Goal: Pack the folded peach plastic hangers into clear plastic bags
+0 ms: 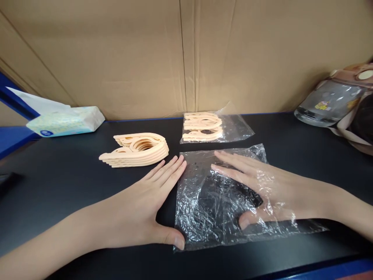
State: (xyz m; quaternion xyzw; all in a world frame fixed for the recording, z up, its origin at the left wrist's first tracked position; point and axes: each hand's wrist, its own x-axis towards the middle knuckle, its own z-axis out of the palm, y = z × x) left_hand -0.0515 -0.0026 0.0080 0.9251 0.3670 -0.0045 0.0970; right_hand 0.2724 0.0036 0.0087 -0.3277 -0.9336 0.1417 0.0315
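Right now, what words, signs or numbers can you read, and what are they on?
I can't read any.
Tissue pack: blue oval logo, too small and blurred.
Bottle: yellow picture; any letters there are too small.
Big bag and beige stack: no writing I can see.

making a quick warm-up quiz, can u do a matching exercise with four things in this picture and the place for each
1. tissue pack
2. peach stack outside the bags
3. right hand
4. bottle

A. partly under clear plastic
B. far right
C. just beyond the left hand
D. far left

Pairs: 1-D, 2-C, 3-A, 4-B
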